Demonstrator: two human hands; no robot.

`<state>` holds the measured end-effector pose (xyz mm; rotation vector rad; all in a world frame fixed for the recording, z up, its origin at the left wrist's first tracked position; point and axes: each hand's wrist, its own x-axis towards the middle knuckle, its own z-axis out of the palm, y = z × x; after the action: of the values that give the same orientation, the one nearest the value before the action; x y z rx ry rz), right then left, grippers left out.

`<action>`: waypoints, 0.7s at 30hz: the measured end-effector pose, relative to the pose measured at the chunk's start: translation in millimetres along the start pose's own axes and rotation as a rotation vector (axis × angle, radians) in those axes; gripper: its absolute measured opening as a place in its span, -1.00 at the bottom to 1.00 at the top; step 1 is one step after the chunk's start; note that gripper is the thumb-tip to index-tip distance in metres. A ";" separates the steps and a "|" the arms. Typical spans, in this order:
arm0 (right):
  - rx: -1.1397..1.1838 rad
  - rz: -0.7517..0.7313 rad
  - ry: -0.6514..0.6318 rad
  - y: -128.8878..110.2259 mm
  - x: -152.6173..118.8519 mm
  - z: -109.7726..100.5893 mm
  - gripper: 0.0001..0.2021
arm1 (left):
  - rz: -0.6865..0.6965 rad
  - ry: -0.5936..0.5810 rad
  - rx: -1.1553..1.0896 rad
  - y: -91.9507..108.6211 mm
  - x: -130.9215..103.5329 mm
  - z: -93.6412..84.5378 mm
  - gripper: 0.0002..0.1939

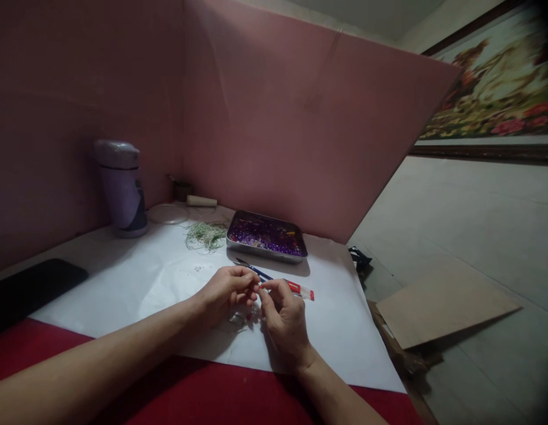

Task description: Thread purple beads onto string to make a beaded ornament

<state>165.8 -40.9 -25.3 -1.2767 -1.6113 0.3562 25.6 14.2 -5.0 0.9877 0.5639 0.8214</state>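
Over the white sheet, my left hand (236, 286) and my right hand (285, 316) meet fingertip to fingertip, both closed in a pinch. A tiny red bead (261, 287) shows at my right fingertips. Whatever is pinched in my left fingers is too small to make out. Below the hands lies a small clear, shiny piece (236, 319), partly hidden and blurred. Just behind them is a dark blue pointed tool (253, 269), beside a red and clear narrow packet (302, 290). A metal tray (274, 255) of mostly purple beads stands farther back.
A tangle of green thread (206, 235) lies left of the tray. Behind it are a pale cylinder (202, 201) and a clear round lid (168, 213). A lilac bottle (122, 192) stands by the pink wall panel (295, 124). A black flat object (37, 289) rests at left.
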 end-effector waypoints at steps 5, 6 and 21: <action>-0.024 -0.009 -0.008 0.7 -0.1 -0.8 -0.90 | 0.044 -0.001 0.172 -0.1 0.6 -0.1 -0.74; -0.032 -0.012 -0.013 0.9 -0.1 -0.7 -0.90 | 0.050 0.013 0.233 0.5 0.4 0.3 -0.74; -0.121 -0.041 0.067 0.2 3.1 -2.4 -0.93 | 0.514 0.205 0.907 11.0 -2.4 2.4 -0.84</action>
<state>168.1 -39.0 -22.8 -1.3306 -1.6200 0.1908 22.3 14.4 6.0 1.9448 0.9099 1.1567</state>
